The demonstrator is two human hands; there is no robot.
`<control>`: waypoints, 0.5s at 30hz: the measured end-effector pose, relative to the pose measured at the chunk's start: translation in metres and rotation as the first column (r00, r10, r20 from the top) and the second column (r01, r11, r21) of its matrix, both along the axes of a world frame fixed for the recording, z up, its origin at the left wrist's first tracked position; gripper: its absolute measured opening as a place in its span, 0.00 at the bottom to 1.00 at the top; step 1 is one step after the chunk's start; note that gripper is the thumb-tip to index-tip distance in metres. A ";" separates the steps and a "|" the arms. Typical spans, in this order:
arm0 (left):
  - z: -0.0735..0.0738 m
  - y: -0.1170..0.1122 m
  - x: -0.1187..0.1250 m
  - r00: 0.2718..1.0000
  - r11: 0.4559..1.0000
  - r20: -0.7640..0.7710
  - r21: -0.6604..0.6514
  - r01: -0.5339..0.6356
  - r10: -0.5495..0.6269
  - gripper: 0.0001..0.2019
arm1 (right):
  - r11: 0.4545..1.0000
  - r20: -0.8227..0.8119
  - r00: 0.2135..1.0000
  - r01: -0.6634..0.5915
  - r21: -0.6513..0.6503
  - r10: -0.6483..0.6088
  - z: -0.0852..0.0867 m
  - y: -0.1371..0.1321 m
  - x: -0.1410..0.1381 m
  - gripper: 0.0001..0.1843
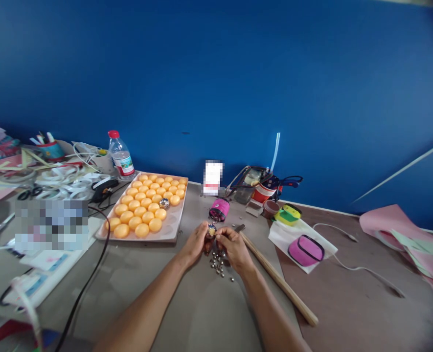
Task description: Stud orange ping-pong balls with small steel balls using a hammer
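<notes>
My left hand [196, 243] is closed around a small, shiny, round piece [211, 230] with dark blue and gold colouring. My right hand [234, 248] meets it from the other side, thumb and finger pinched at its edge; what sits in that pinch is too small to make out. Loose silver metal balls [218, 264] lie on the table just below both hands. Right behind the fingers stands a small pink pouch [219, 209] with dark edging. A hammer with a wooden handle [278, 278] rests beside my right forearm, its metal head near my right knuckles.
On the left, a white tray [178, 230] holds rows of orange balls and one silvery round piece [164, 203]. Behind it stands a water bottle [123, 159]. A black cable [91, 278] crosses the left side. Rightward, another pink pouch [306, 251] lies on white paper [280, 234].
</notes>
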State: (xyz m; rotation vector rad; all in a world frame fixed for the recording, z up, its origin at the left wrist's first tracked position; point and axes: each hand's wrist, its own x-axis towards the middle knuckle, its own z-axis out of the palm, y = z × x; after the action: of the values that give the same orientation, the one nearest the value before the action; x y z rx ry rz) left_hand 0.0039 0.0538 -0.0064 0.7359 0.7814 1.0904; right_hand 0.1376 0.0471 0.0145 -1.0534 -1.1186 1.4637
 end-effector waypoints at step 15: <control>0.015 -0.005 -0.002 0.939 0.986 -0.342 0.166 0.016 0.042 0.25 | 0.998 0.063 0.996 -0.060 -0.023 0.061 0.012 -0.001 0.005 0.11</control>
State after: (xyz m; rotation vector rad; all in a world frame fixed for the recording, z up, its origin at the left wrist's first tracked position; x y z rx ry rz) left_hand 0.0017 0.0483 0.0083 1.0858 1.0005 1.0606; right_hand 0.1430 0.0463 0.0268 -1.0958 -1.1910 1.5020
